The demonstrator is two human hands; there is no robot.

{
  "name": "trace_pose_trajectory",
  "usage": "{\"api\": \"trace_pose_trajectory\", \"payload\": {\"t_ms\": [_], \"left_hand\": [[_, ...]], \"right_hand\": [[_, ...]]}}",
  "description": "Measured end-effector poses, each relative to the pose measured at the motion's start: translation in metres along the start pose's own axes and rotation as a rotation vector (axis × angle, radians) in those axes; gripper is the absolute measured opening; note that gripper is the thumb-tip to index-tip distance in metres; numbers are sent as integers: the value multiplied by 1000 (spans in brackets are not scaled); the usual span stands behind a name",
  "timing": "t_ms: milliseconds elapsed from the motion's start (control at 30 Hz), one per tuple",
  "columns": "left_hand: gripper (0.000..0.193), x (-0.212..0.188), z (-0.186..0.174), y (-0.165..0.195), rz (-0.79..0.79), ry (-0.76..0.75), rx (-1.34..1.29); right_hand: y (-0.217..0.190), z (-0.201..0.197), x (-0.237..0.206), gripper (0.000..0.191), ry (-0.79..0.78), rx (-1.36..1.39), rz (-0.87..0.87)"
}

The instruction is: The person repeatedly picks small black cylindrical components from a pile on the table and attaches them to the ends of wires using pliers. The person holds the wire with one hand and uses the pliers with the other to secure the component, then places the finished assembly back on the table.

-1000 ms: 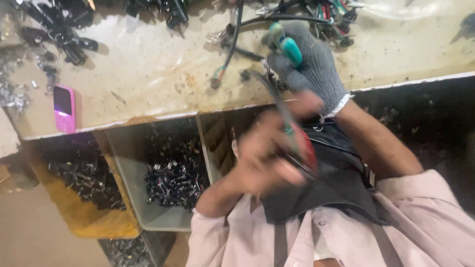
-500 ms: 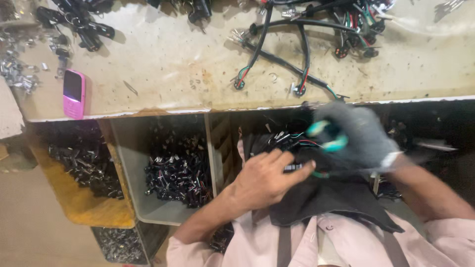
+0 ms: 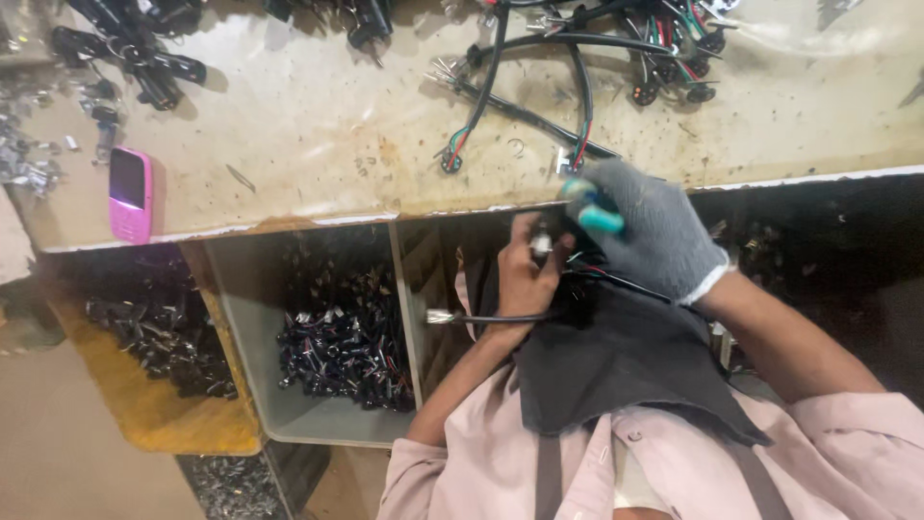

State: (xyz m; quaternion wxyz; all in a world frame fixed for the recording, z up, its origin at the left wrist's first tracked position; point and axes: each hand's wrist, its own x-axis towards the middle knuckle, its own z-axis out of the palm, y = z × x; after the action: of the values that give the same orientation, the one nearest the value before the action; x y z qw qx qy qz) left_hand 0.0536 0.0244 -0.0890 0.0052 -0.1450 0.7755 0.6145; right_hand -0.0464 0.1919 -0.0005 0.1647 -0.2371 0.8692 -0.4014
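The gloved right hand (image 3: 654, 231) is closed around a teal-handled tool (image 3: 589, 207); a cable connector (image 3: 541, 241) is pinched by the bare left hand (image 3: 525, 279) just below the workbench edge (image 3: 289, 223).

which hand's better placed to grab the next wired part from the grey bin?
Left, probably. The bare left hand sits right beside the grey bin, though it pinches a small connector. The gloved right hand is farther off and grips a teal-handled tool.
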Motion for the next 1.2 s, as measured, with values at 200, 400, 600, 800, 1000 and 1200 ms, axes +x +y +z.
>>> {"api": "trace_pose_trajectory", "payload": {"t_ms": [200, 400, 600, 800, 1000, 1200], "left_hand": [[19, -14, 14, 4, 93, 53, -288], [13, -9, 3, 61, 132, 142, -312], [26, 17, 7, 64, 500, 210, 248], [14, 0, 14, 70, 242, 134, -391], [29, -23, 2, 76, 236, -32, -901], [54, -35, 15, 61, 245, -806, -497]], "right_hand": [[11, 36, -31, 45, -25, 189, -96], [26, 50, -39, 27, 213, 130, -177], [21, 36, -24, 26, 289, 150, -71], [35, 52, -49, 23, 281, 418, -81], [17, -21, -47, 30, 292, 155, -99], [-73, -136, 5, 31, 227, -91, -116]]}}
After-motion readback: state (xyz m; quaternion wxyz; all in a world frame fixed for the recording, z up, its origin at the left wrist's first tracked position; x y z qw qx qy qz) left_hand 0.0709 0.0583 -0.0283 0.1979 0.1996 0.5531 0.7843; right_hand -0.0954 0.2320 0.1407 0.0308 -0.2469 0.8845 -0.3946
